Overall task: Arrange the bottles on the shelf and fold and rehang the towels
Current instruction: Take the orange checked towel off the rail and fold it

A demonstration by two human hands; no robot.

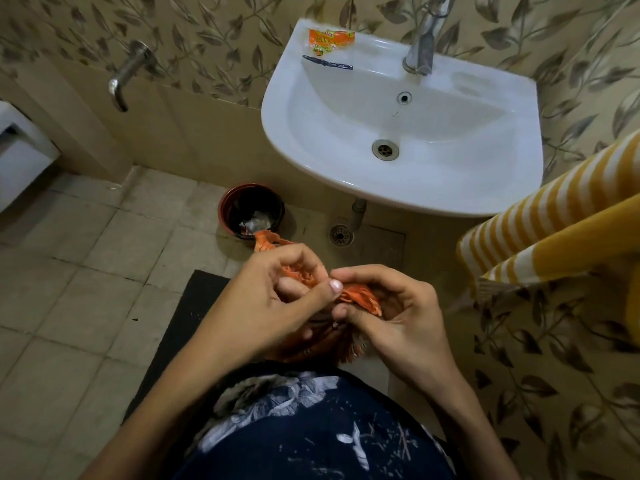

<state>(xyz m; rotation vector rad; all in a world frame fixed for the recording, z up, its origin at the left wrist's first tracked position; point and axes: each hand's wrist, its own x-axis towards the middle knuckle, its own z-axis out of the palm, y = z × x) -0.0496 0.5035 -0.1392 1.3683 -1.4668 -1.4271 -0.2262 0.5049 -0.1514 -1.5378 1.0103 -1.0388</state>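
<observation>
A small orange towel (360,298) with a fringed edge is bunched between both hands in front of my body, below the sink. My left hand (273,299) pinches its upper part, and one end of the cloth sticks out beyond it toward the bin. My right hand (398,313) grips the fringed end from the right, fingers curled around it. Much of the cloth is hidden behind my hands. A yellow and white striped towel (540,233) hangs at the right wall. No bottles or shelf are in view.
A white sink (450,181) with a tap (420,50) is mounted ahead, an orange scrub-pad packet (329,41) on its rim. A brown waste bin (251,209) stands on the tiled floor below. A wall tap (126,74) sticks out at left. A dark mat (180,327) lies underfoot.
</observation>
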